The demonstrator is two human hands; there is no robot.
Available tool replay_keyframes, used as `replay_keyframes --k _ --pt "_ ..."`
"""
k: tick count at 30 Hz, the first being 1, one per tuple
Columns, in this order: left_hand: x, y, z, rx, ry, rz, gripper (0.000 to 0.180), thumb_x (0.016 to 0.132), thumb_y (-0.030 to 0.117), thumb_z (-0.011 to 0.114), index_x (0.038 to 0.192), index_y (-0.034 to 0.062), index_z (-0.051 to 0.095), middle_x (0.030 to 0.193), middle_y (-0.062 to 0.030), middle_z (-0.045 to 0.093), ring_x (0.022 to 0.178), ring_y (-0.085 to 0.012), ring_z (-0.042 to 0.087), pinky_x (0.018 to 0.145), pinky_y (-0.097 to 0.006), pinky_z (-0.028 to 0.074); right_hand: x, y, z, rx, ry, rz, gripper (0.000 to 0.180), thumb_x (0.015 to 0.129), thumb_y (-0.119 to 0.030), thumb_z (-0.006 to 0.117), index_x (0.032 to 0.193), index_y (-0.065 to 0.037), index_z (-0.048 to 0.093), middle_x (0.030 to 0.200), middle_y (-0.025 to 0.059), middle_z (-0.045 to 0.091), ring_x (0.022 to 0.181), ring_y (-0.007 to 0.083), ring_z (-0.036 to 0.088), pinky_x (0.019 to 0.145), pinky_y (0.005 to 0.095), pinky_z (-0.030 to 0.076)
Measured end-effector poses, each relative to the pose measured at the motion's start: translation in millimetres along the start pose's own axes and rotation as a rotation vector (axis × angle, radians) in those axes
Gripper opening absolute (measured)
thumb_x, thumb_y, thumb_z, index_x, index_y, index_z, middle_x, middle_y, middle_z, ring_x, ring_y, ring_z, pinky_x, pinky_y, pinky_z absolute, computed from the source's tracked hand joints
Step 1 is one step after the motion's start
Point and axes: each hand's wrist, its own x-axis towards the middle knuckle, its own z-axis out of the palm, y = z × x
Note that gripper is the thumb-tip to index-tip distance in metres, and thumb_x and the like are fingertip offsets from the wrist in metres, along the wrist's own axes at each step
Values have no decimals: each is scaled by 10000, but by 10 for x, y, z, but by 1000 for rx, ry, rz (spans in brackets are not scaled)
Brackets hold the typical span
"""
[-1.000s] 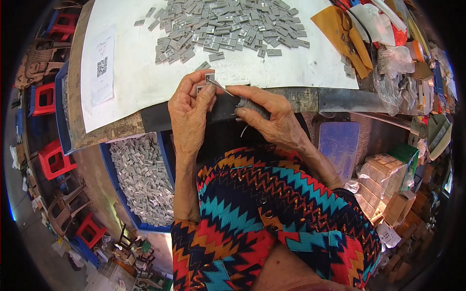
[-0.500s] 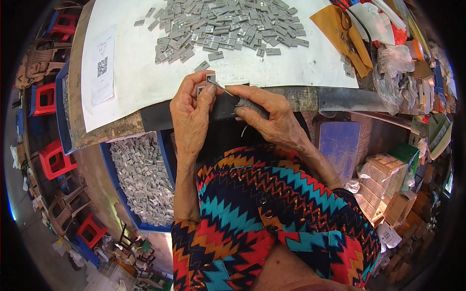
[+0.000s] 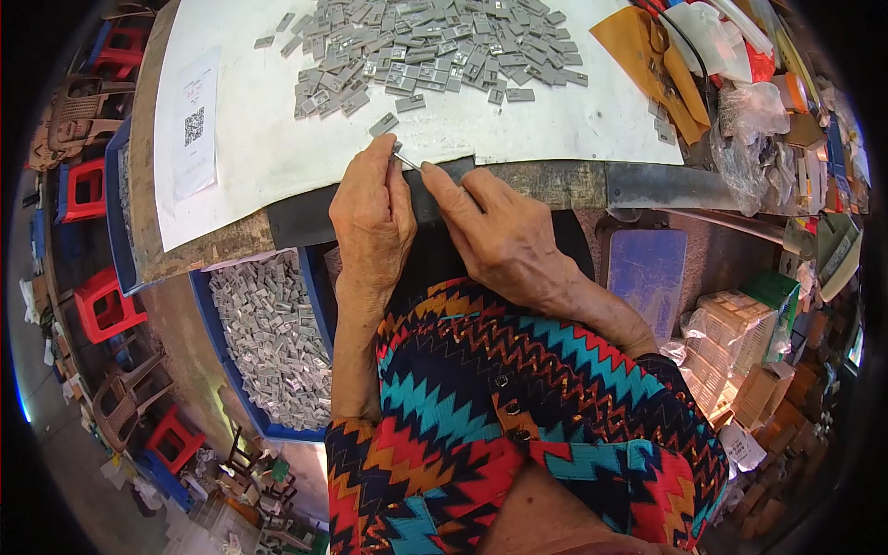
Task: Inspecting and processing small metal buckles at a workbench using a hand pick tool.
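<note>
Over the table's near edge, my left hand [image 3: 372, 217] is closed with its back upward. Its fingertips pinch a small grey rectangular piece [image 3: 397, 146], mostly hidden by the fingers. My right hand [image 3: 504, 231], also closed, grips a thin metal tool [image 3: 407, 162], whose tip meets the grey piece. The tool's handle is hidden inside the hand. Just beyond my left fingertips a loose grey piece [image 3: 383, 124] lies on the white sheet [image 3: 268, 166]. Farther back spreads a large heap of the same grey pieces [image 3: 425, 55].
Below the table at left stands a blue bin [image 3: 205, 305] full of grey pieces. A paper sheet [image 3: 194, 125] lies on the table's left. An orange-brown cloth-like item [image 3: 647, 65] and clear plastic bags [image 3: 749, 120] crowd the right. Red stools [image 3: 104, 301] stand on the floor at left.
My left hand has turned over, so its back now hides most of the grey piece. My right hand has rotated and shifted slightly, covering the tool's grey handle that showed before.
</note>
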Motion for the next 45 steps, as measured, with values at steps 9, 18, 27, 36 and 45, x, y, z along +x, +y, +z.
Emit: replay_keyframes --k 9,18,27,36,45 --pt "-18 -49 -19 40 12 40 206 785 -48 550 991 -41 550 869 -183 594 760 -314 603 650 -343 483 9 5 71 -74 71 -77 480 702 -45 564 1175 -24 485 755 86 446 640 221 519 481 312 429" --pt "-12 -88 -69 41 20 39 212 773 -54 549 984 -32 548 860 -185 592 774 -341 592 663 -360 476 106 -43 41 350 63 100 350 726 -25 585 1074 -24 557 712 135 528 631 278 566 523 356 456" --pt "-258 -180 -611 80 -49 -198 195 842 5 512 1029 -19 561 951 -190 608 840 -288 612 740 -307 471 183 -138 120 438 -95 -15 360 782 -22 585 1138 -19 529 756 130 530 636 263 540 567 332 429" --pt "-1494 -884 -1719 804 -158 -471 146 834 50 536 960 -9 579 911 -173 613 815 -315 600 704 -365 461 9 23 -38 653 -189 91 364 783 -37 602 1141 -28 539 749 98 532 650 186 530 591 297 419" --pt "-340 -292 -847 248 41 -184 122 806 -9 558 920 -10 600 883 -141 611 777 -260 584 702 -307 461 -129 156 -113 677 -131 224 335 783 -62 605 1107 1 550 956 165 608 839 261 603 728 322 471"
